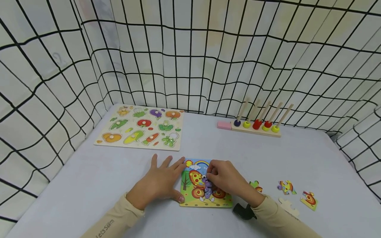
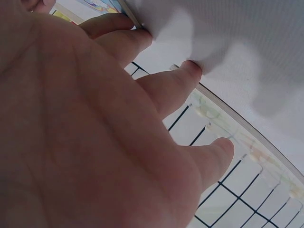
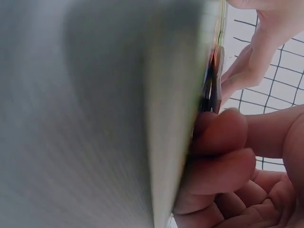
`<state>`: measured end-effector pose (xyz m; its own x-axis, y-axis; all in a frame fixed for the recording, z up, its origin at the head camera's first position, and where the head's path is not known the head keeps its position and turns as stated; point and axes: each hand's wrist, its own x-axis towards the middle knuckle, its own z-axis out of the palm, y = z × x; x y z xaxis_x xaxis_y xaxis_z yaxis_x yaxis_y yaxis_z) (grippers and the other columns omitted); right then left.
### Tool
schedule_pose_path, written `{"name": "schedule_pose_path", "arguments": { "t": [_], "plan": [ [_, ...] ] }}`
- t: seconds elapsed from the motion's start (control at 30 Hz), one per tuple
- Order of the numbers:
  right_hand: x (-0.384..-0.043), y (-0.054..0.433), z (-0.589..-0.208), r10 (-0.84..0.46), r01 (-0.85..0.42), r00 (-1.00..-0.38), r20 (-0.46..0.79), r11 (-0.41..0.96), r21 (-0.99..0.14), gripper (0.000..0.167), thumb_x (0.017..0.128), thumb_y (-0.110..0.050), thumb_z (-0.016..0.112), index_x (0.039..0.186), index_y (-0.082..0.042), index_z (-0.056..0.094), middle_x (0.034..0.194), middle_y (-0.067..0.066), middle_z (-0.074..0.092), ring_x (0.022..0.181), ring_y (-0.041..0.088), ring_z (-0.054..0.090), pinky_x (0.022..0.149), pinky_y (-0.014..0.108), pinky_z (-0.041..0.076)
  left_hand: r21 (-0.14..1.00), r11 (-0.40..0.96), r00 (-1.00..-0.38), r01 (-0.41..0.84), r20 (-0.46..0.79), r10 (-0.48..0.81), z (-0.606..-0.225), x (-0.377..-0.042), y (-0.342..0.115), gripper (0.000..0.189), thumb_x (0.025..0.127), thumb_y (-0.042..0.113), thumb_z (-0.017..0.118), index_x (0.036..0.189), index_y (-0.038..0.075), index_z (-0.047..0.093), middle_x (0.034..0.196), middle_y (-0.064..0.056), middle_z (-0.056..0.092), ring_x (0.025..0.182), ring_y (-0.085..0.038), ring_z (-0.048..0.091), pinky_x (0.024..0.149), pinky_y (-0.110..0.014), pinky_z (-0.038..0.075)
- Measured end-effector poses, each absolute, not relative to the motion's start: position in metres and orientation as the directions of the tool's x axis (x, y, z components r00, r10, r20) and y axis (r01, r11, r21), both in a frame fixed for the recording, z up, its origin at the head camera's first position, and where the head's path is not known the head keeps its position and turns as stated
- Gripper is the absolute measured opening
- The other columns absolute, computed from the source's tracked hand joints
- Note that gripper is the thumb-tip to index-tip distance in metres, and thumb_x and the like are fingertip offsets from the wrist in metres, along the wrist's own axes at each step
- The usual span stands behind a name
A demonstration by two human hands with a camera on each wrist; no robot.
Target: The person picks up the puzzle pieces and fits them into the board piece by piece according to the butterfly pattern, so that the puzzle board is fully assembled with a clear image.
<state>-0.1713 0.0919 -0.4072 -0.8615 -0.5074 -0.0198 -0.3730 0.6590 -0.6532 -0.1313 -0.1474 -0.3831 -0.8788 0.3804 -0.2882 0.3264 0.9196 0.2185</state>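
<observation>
A butterfly puzzle board (image 1: 191, 202) is seen on the white surface (image 1: 74, 198), directly between the two hands; clock directions are read from it in the head view, with twelve pointing away from the person. At nine o'clock, the left hand (image 1: 157, 185) is laid flat with its fingers spread wide; the board's left edge is touched by the thumb and the index finger, and nothing is grasped. From three o'clock, the right hand (image 1: 227, 177) is reached across the board with its fingers drawn in narrowly, and the upper part of a purple piece (image 1: 207, 189) is pinched at the fingertips. In the right wrist view, a thin piece is seen tilted up from the board at those fingertips.

At three o'clock, a green and red piece (image 1: 256, 186) is partly covered by the right forearm, and a multicoloured piece (image 1: 286, 187) is placed farther out. Toward four o'clock lie a pale piece (image 1: 288, 207) and, beyond it, an orange-swirled piece (image 1: 309, 200). A black object (image 1: 244, 211) is set just beside the board at four o'clock. A vegetable board (image 1: 134, 130) is placed at ten o'clock, and a ring-and-peg toy (image 1: 256, 129) at one o'clock. Behind everything, a black net (image 1: 191, 49) is hung.
</observation>
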Motion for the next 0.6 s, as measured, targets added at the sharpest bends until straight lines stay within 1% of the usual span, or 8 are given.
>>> {"name": "schedule_pose_path", "arguments": {
  "t": [0.17,0.33,0.6],
  "plan": [
    [-0.171,0.088,-0.407,-0.529,-0.393,-0.848,-0.025,0.660,-0.640,0.013,0.098,-0.004,0.076,0.093,-0.008,0.065,0.070,-0.005,0.059,0.062,0.012,0.055,0.052,0.023,0.048,0.220,0.919,-0.879,0.328,-0.285,0.382,-0.384,-0.131,-0.148,0.110,0.075,0.059,0.092,0.163,0.012,0.045,0.174,-0.007,0.033,0.157,-0.045,0.027,0.119,-0.081,0.003],
    [-0.169,0.089,-0.405,-0.527,-0.396,-0.849,-0.018,0.660,-0.638,0.013,0.097,-0.006,0.077,0.092,-0.008,0.066,0.070,-0.006,0.059,0.063,0.011,0.055,0.053,0.023,0.049,0.220,0.917,-0.879,0.334,-0.279,0.387,-0.385,-0.131,-0.148,0.110,0.075,0.060,0.092,0.163,0.012,0.045,0.174,-0.007,0.033,0.157,-0.045,0.027,0.118,-0.082,0.003],
    [-0.163,0.106,-0.403,-0.532,-0.406,-0.845,0.047,0.582,-0.705,0.007,0.099,-0.006,0.076,0.096,-0.009,0.070,0.077,-0.008,0.066,0.066,0.009,0.060,0.058,0.024,0.054,0.219,0.918,-0.880,0.331,-0.281,0.384,-0.384,-0.131,-0.148,0.110,0.075,0.058,0.093,0.163,0.012,0.045,0.174,-0.007,0.033,0.157,-0.046,0.027,0.118,-0.082,0.003]
  ]
}}
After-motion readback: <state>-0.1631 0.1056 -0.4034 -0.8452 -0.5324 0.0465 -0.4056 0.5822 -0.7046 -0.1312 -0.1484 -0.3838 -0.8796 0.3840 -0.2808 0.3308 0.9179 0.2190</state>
